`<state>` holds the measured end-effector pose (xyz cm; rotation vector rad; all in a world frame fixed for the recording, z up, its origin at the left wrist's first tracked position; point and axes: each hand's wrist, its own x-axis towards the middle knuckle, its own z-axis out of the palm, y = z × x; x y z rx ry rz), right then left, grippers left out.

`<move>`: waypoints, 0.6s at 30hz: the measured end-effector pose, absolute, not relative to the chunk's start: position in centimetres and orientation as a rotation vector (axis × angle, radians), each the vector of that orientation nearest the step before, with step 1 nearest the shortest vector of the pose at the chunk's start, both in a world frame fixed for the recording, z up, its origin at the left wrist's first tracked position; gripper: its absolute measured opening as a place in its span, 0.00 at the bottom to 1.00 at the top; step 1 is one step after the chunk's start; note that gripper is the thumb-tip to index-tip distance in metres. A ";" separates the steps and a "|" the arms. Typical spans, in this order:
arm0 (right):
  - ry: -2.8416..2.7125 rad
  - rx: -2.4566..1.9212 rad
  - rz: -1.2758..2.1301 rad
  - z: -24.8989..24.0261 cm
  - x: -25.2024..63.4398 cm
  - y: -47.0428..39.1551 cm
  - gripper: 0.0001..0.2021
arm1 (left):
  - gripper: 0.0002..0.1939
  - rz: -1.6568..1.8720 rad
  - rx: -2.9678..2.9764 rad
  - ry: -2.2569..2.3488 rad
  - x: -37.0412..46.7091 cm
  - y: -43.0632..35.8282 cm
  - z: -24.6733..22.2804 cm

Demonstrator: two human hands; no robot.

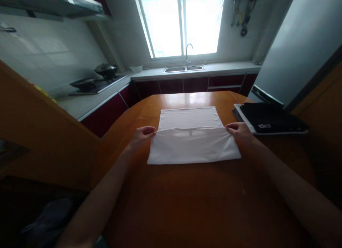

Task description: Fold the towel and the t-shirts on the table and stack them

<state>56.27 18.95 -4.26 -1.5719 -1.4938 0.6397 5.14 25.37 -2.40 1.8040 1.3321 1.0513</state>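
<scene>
A white garment point(193, 148), perhaps a T-shirt, lies partly folded on the wooden table point(187, 205). Its near part forms a wide flap, and a single flat section shows beyond the flap's upper edge. My left hand point(144, 134) pinches the left end of that edge between thumb and fingers. At the opposite end, my right hand point(239, 129) pinches the right corner of the same edge. The cloth between both hands is stretched fairly straight. What lies under the flap is hidden.
Folded dark and white clothes point(269, 118) are stacked on the table's right side. Behind the table runs a counter with a sink point(184, 68) and faucet point(188, 53). Pans point(85, 84) sit on the stove at left. A large pale panel point(301, 45) stands at right.
</scene>
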 end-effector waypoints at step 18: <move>-1.480 -1.560 0.547 -6.1 55.7 20.8 0.11 | 0.18 1.044 1.936 1.460 6.2 26.6 -4.9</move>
